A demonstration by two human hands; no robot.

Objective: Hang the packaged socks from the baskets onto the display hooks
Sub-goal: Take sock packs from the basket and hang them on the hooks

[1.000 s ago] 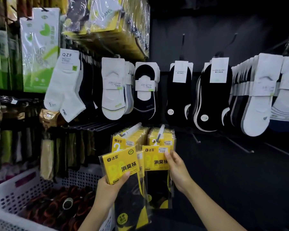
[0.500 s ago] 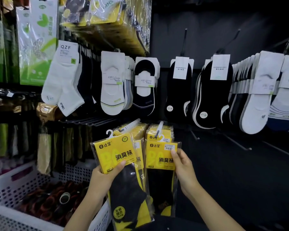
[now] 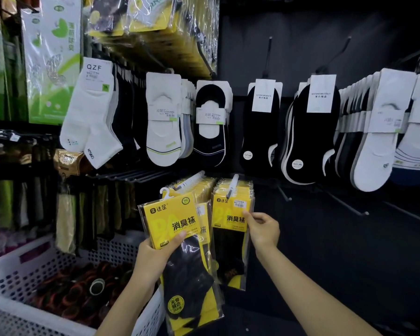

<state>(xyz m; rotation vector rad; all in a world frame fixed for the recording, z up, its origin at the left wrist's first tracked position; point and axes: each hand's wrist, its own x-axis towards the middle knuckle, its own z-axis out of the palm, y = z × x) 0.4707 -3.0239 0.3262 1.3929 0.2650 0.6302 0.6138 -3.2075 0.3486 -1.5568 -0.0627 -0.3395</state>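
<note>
Nearest to us, at the lower centre of the frame, the left hand (image 3: 153,258) grips a yellow-and-black sock pack (image 3: 180,226); its thumb lies across the yellow card front and the other fingers curl behind, hidden from us; the sock pack is slightly tilted, and the white plastic hanger (image 3: 165,191) at its top overlaps the stock behind. Just to the right, the right hand (image 3: 263,229) pinches the right edge of the front hanging pack (image 3: 228,214) between thumb and forefinger, with the remaining fingers loosely curled; that pack hangs on the right peg (image 3: 233,181) at the head of a stack of like packs. A second yellow stack (image 3: 200,190) hangs on the left peg (image 3: 192,179), partly behind the sock pack. At the lower left we see a white perforated basket (image 3: 7,270) holding dark reddish bundles (image 3: 66,294); we cannot tell what they are. Farther back, across the middle of the frame, a row of low-cut socks (image 3: 163,122), white and black, hangs before a dark wall panel (image 3: 301,32); white QZF ankle socks (image 3: 92,112) hang at the left; a green-and-white package (image 3: 54,57) fills the upper left.
</note>
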